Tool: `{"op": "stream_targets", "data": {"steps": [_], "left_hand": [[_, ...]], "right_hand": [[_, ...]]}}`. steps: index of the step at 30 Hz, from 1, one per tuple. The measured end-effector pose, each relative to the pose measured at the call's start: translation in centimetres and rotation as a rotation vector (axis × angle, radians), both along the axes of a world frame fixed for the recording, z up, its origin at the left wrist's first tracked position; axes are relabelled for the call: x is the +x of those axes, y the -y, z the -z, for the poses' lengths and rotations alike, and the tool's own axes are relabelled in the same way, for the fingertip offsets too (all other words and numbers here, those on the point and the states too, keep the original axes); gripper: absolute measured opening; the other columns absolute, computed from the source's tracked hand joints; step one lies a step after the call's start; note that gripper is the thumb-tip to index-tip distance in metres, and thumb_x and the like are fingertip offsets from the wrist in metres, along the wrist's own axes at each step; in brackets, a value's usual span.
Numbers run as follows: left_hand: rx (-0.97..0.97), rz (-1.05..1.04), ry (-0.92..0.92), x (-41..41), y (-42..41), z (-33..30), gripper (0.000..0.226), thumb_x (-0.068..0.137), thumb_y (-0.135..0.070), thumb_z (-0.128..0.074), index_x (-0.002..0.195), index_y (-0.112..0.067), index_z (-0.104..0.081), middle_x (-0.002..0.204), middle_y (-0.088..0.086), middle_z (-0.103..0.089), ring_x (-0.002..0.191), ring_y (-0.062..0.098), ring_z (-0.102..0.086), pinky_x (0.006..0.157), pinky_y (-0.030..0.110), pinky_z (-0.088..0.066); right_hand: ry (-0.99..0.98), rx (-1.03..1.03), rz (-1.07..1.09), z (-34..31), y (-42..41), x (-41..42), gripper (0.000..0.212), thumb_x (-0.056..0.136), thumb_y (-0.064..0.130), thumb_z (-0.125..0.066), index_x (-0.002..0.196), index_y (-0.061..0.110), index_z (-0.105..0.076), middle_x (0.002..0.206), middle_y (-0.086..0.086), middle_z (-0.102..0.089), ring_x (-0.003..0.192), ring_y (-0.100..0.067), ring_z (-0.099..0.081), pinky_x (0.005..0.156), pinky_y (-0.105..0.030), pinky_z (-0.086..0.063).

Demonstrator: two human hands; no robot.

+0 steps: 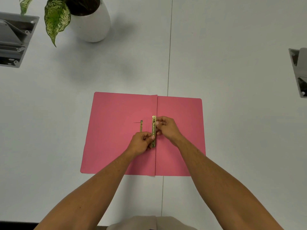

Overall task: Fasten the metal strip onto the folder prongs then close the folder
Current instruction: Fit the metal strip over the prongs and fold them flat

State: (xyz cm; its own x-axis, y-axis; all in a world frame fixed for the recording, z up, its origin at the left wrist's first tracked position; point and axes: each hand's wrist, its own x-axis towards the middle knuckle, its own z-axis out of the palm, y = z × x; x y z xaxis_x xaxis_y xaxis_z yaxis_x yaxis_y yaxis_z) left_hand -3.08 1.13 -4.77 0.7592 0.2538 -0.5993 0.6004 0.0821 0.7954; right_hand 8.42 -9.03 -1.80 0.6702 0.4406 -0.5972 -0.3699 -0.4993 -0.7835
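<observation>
1. Head view, looking down: a pink folder lies open and flat on a white table, its centre fold running away from the viewer in line with the table's seam.
2. A gold metal strip stands lengthwise just left of the fold, held at both ends by a person's bare hands.
3. The left hand pinches the strip's near end, fingers curled closed around it, thumb against the metal.
4. The right hand grips the far half of the strip, fingertips pressed narrow on its right edge.
5. Just left of the strip, on the left flap, a thin gold prong piece lies parallel to it, with a small dark eyelet at its far end; its near end is hidden behind the left hand.
6. Whether the strip touches the folder or is held above it cannot be told.
7. A white pot with a mottled green-leaved plant stands at the far left of the table, well apart from the folder.
8. Grey recessed fittings sit at the left edge and right edge of the table.
</observation>
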Motion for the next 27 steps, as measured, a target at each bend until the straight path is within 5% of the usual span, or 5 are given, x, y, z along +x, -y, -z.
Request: {"op": "stream_targets", "data": {"steps": [4, 10, 15, 18, 27], "left_hand": [[0.032, -0.015, -0.03, 0.2, -0.2, 0.4, 0.006, 0.089, -0.01, -0.066, 0.092, -0.005, -0.068, 0.065, 0.011, -0.067, 0.046, 0.011, -0.061, 0.047, 0.024, -0.054], [0.088, -0.025, -0.07, 0.5, -0.4, 0.5, 0.011, 0.084, -0.01, -0.072, 0.08, -0.004, -0.064, 0.06, 0.013, -0.067, 0.045, 0.017, -0.066, 0.045, 0.029, -0.055], [0.15, 0.008, -0.13, 1.0, -0.3, 0.7, 0.019, 0.082, -0.014, -0.075, 0.07, -0.007, -0.063, 0.061, 0.015, -0.071, 0.042, 0.014, -0.065, 0.039, 0.022, -0.049], [0.19, 0.046, -0.155, 1.1, -0.4, 0.8, 0.021, 0.082, -0.019, -0.075, 0.068, -0.009, -0.063, 0.061, 0.013, -0.073, 0.047, 0.02, -0.068, 0.042, 0.023, -0.049], [0.252, 0.137, -0.2, 1.6, -0.4, 0.7, 0.02, 0.083, -0.02, -0.073, 0.07, -0.009, -0.063, 0.053, 0.001, -0.071, 0.046, 0.014, -0.068, 0.048, 0.024, -0.052]], "right_hand": [[0.009, -0.02, 0.026, 0.5, 0.7, -0.6, 0.021, 0.088, 0.0, -0.062, 0.108, 0.005, -0.063, 0.082, -0.009, -0.065, 0.066, -0.014, -0.063, 0.058, -0.025, -0.054], [0.085, -0.132, 0.041, 1.5, 0.4, -1.2, 0.022, 0.078, 0.0, -0.072, 0.094, 0.014, -0.066, 0.078, -0.011, -0.07, 0.066, -0.018, -0.065, 0.072, -0.039, -0.059], [0.162, -0.197, 0.042, 1.9, 0.3, -1.4, 0.021, 0.078, 0.0, -0.071, 0.09, 0.016, -0.066, 0.074, -0.011, -0.073, 0.063, -0.02, -0.067, 0.069, -0.039, -0.061], [0.207, -0.236, 0.019, 2.1, 0.2, -1.5, 0.022, 0.078, 0.001, -0.071, 0.096, 0.013, -0.066, 0.075, -0.009, -0.073, 0.075, -0.026, -0.07, 0.072, -0.041, -0.06], [0.261, -0.273, 0.001, 1.9, 0.2, -1.5, 0.018, 0.074, 0.008, -0.079, 0.088, 0.009, -0.068, 0.073, -0.009, -0.072, 0.068, -0.019, -0.068, 0.059, -0.019, -0.051]]}}
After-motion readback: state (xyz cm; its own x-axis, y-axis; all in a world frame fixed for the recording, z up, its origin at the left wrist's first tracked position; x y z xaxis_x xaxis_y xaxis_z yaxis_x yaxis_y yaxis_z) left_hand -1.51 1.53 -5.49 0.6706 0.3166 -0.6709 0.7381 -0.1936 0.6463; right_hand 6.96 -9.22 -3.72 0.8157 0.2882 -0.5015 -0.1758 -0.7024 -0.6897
